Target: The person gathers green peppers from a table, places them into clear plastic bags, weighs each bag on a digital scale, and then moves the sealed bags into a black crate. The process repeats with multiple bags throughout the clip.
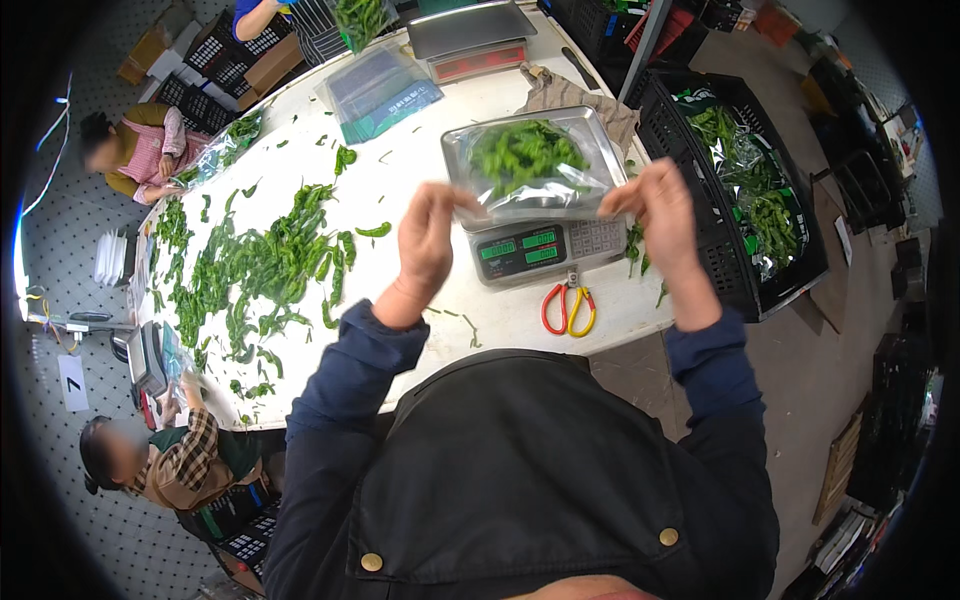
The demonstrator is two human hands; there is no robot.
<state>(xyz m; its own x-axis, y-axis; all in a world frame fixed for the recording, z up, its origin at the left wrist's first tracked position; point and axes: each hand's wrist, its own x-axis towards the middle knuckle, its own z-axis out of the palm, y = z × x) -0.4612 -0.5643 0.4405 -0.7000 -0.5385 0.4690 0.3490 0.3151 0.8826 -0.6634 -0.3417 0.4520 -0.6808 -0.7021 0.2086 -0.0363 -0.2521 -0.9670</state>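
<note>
A clear plastic bag [559,187] of green peppers [525,156] lies on the metal pan [457,154] of a digital scale [517,253]. My left hand [427,240] pinches the bag's near left corner, and my right hand [660,214] is at its near right corner; both are slightly blurred. Below the scale lie scissors [568,309] with red and yellow handles. Loose green peppers [262,259] are spread over the white table [442,341] to the left. Flat printed plastic bags [382,94] are stacked beyond them.
A black crate [679,187] with bagged peppers stands at the right. A second scale [472,45], a cloth [577,101] and a knife [581,69] are at the far side. Co-workers stand along the left edge [161,146], [187,465], and another at the far edge [311,26].
</note>
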